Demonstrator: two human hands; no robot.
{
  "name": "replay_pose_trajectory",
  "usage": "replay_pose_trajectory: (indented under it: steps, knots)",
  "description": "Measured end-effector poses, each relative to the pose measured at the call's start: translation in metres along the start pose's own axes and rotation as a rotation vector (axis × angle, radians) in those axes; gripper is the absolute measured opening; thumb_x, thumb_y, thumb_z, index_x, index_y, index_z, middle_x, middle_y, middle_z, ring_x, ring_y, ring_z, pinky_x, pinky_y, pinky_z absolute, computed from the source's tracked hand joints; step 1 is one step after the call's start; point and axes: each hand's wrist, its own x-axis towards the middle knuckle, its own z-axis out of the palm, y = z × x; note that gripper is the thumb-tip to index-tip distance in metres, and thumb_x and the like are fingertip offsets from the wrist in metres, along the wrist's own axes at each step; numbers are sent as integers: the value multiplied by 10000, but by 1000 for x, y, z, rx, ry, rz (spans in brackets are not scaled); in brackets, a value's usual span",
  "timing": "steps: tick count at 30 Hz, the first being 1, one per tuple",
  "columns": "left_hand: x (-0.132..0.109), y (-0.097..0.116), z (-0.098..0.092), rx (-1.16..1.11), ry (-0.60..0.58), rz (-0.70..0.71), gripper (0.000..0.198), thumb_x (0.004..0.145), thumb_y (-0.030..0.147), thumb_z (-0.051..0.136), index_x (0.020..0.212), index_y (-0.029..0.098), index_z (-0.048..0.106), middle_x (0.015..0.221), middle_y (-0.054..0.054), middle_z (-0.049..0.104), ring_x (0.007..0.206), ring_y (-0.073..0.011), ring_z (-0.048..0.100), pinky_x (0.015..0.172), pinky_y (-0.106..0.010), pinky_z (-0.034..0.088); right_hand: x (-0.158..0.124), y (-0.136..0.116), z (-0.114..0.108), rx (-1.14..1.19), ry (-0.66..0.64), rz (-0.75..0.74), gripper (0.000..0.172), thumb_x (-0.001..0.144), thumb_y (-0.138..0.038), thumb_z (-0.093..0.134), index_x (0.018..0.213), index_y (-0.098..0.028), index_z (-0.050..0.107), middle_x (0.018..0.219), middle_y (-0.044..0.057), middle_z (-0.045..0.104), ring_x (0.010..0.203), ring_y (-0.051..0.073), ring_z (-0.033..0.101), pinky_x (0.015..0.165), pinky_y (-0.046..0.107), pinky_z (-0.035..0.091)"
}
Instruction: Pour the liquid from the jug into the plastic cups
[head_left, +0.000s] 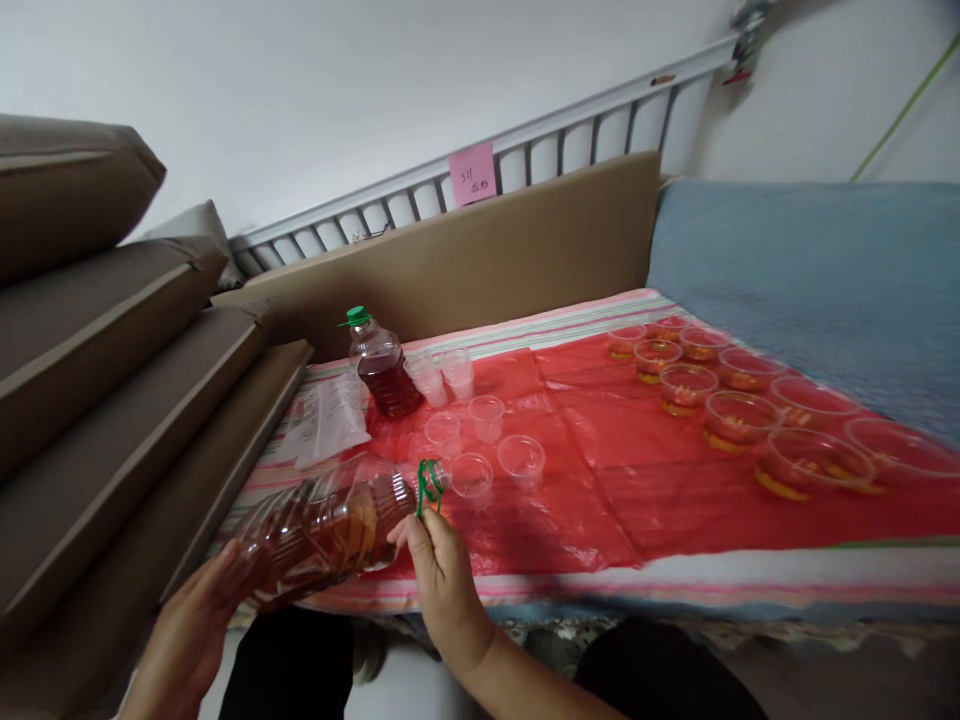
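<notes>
A large clear plastic bottle (322, 530) of amber-brown liquid lies tipped almost level, its mouth pointing right. Its bottom end rests in my left hand (199, 610), the fingers wrapped beneath it. My right hand (446, 585) grips near the neck, thumb by the green neck ring (430, 485). Just beyond the mouth, a clear plastic cup (472, 478) stands on the red plastic sheet (577, 440). Other single cups stand close by, including a right-hand cup (521, 460) and a rear cup (487, 415). Whether liquid is flowing cannot be seen.
A second bottle (386, 375) with dark red liquid and a green cap stands behind, beside stacked cups (456, 372) and a clear plastic bag (330, 418). Several clear bowls (742, 420) holding amber contents line the right. Brown cushions (135, 420) are piled left.
</notes>
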Motion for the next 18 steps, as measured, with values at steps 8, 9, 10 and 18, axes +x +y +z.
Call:
replay_pose_trajectory:
  steps: [8,9,10,18]
  knots:
    - [1,1,5,31,25,16,199,719,273,701,849,128,742,832,-73,771,840,-210,723,742,-234,580,4,10,-2,14,37,38,402,981,-453,354,744,-209,568,752,46,672,735,160,636,723,267,479]
    - [-1,3,7,40,30,16,195,708,271,708,842,134,742,829,-70,772,848,-214,723,749,-237,579,4,11,-2,18,40,46,406,980,-458,350,741,-210,565,755,48,673,740,162,637,728,268,479]
    - [-3,4,8,47,34,18,188,698,268,715,836,143,743,825,-64,773,855,-217,723,753,-240,580,5,12,-2,24,43,53,409,979,-465,349,742,-211,565,759,50,675,744,164,639,733,270,480]
    - [-6,5,7,95,-39,45,266,697,344,732,860,135,746,899,-96,773,866,-219,722,759,-219,577,7,11,-3,59,67,80,405,966,-483,379,729,-215,570,751,48,673,734,165,636,727,271,484]
